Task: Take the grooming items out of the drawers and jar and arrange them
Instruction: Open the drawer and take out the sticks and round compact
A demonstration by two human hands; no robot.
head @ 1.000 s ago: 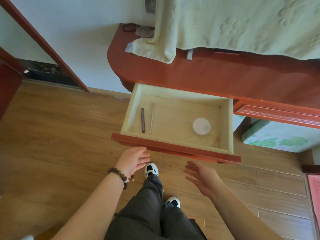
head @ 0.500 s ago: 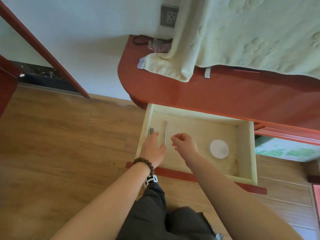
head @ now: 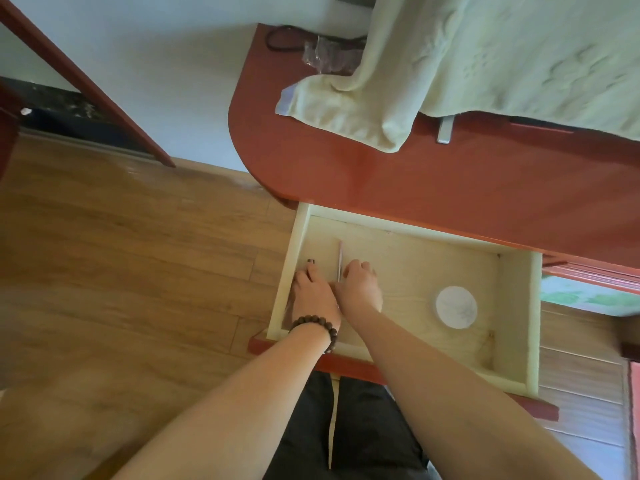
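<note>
- I have both hands in the open drawer (head: 516,306), at its left end.
- My left hand (head: 313,292) curls its fingers on the dark stick (head: 311,261); my right hand (head: 358,285) curls on the thin pale stick (head: 339,259).
- I think I should pinch each stick tight and lift slowly.
- A round white tin (head: 456,307) sits alone, off to the right.

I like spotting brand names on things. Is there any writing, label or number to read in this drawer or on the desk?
None can be read.
The round white lid in the drawer bears only a faint leafy pattern, no legible words.
The two slim sticks under the hands show no print.
The pale towel has embossed shapes, no letters.
</note>
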